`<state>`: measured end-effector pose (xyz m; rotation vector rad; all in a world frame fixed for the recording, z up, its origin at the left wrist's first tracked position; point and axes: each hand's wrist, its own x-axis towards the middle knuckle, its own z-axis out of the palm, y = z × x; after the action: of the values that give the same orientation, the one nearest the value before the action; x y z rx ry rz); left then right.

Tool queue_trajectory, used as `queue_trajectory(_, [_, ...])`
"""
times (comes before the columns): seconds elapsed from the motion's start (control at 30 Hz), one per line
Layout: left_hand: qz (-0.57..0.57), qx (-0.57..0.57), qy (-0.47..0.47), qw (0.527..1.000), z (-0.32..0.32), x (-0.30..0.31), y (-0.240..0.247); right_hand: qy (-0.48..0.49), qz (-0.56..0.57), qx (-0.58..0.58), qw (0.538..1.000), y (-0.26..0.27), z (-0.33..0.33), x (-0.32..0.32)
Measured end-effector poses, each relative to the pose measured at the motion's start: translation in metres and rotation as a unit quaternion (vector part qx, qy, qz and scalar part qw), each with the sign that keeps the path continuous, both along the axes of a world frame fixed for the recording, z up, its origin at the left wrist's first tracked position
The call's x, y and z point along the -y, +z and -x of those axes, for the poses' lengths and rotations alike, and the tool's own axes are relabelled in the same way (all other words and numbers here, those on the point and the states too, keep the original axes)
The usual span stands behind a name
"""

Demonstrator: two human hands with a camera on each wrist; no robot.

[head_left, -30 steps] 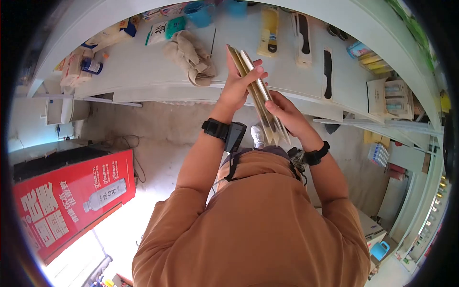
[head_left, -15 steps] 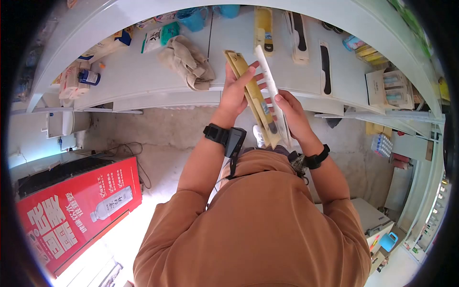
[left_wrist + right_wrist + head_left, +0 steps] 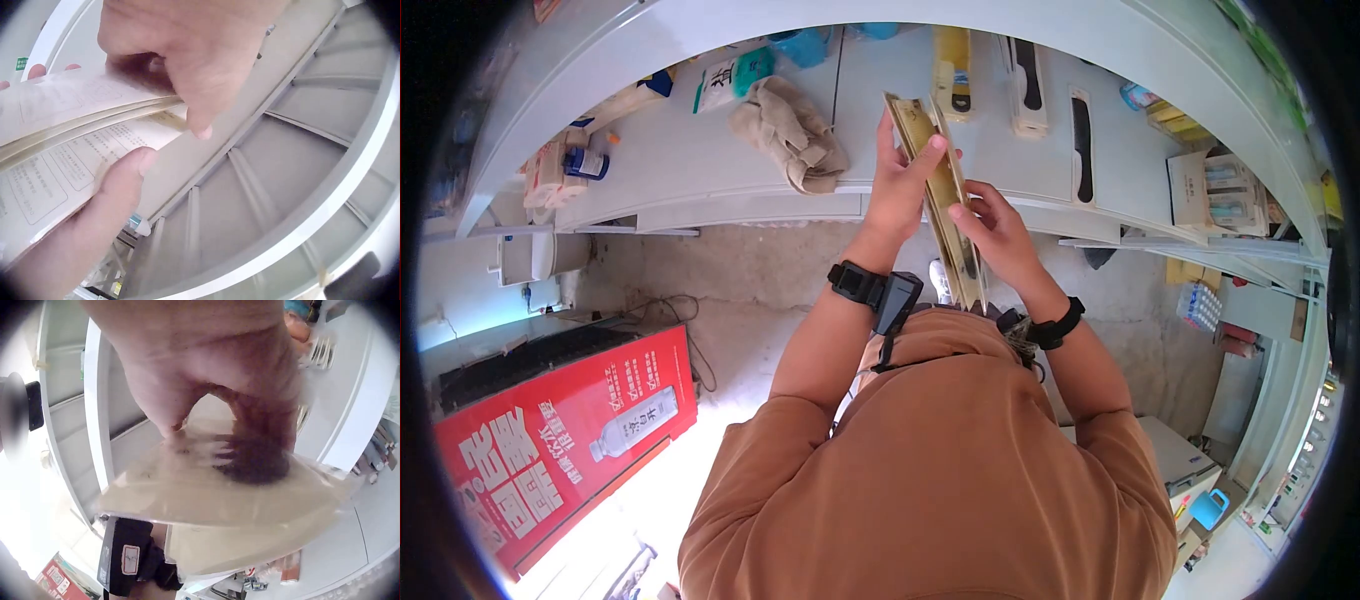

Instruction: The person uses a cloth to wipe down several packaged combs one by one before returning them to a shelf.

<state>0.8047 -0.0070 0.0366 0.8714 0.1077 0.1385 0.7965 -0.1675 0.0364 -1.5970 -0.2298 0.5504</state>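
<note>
In the head view, a small stack of long, flat packages in clear plastic and yellowish card slants between my hands above the floor. My left hand grips the stack from the left, thumb across the top face. Along the opposite edge, my right hand pinches the packages between thumb and fingers. Printed text and outlined boxes cover the card backs in the left wrist view. Seen from the right wrist, the clear plastic ends fan apart slightly under my right hand.
The white shelf ahead holds a beige cloth, a green-and-white bag, a yellow package and long black-handled or black items in packs. A cardboard box stands right. A red printed panel is at left.
Half a second ago my right hand held a white-backed package apart from the others; now it lies against the stack. The stack has closed up while my left hand kept its grip.
</note>
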Motion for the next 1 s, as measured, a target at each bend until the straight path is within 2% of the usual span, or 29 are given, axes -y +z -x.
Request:
queue_trajectory(0.07, [0.050, -0.025, 0.002, 0.998, -0.001, 0.002, 0.004, -0.001, 0.010, 0.020, 1.000, 0.004, 0.002, 0.002])
queue_trajectory(0.2, [0.048, -0.023, 0.006, 0.999, -0.005, 0.009, -0.004, 0.003, 0.056, 0.064, 0.996, 0.013, 0.002, 0.002])
queue_trajectory(0.3, [0.030, 0.008, -0.002, 1.000, -0.009, 0.010, -0.008, 0.036, 0.087, 0.064, 0.994, 0.021, 0.000, 0.005])
queue_trajectory(0.4, [-0.009, 0.002, -0.005, 1.000, -0.009, 0.012, -0.004, 0.053, 0.060, 0.041, 0.996, 0.012, -0.003, 0.007])
queue_trajectory(0.5, [-0.022, -0.036, 0.015, 0.999, -0.010, 0.007, 0.003, 0.052, 0.063, 0.070, 0.994, 0.002, 0.005, 0.010])
queue_trajectory(0.57, [0.025, -0.085, 0.098, 0.991, -0.018, -0.002, 0.004, 0.063, 0.080, 0.089, 0.991, 0.005, 0.012, 0.018])
queue_trajectory(0.63, [0.043, -0.106, 0.121, 0.986, -0.021, -0.013, 0.007, 0.076, 0.096, 0.109, 0.986, 0.003, 0.015, 0.027])
queue_trajectory(0.7, [0.062, -0.127, 0.149, 0.979, -0.024, -0.017, 0.006, 0.042, 0.025, 0.187, 0.981, -0.003, 0.015, 0.033])
queue_trajectory(0.73, [0.085, -0.134, 0.146, 0.977, -0.025, -0.018, 0.004, 0.044, 0.025, 0.184, 0.982, -0.005, 0.015, 0.034])
queue_trajectory(0.8, [0.107, -0.138, 0.141, 0.974, -0.024, -0.016, 0.003, 0.003, 0.030, 0.301, 0.953, 0.004, 0.011, 0.032])
queue_trajectory(0.87, [0.126, -0.143, 0.096, 0.977, -0.025, -0.008, 0.002, -0.011, 0.040, 0.311, 0.950, 0.010, 0.008, 0.031])
queue_trajectory(1.0, [0.120, -0.134, 0.104, 0.978, -0.025, -0.002, 0.002, -0.037, 0.029, 0.340, 0.939, 0.005, 0.005, 0.032])
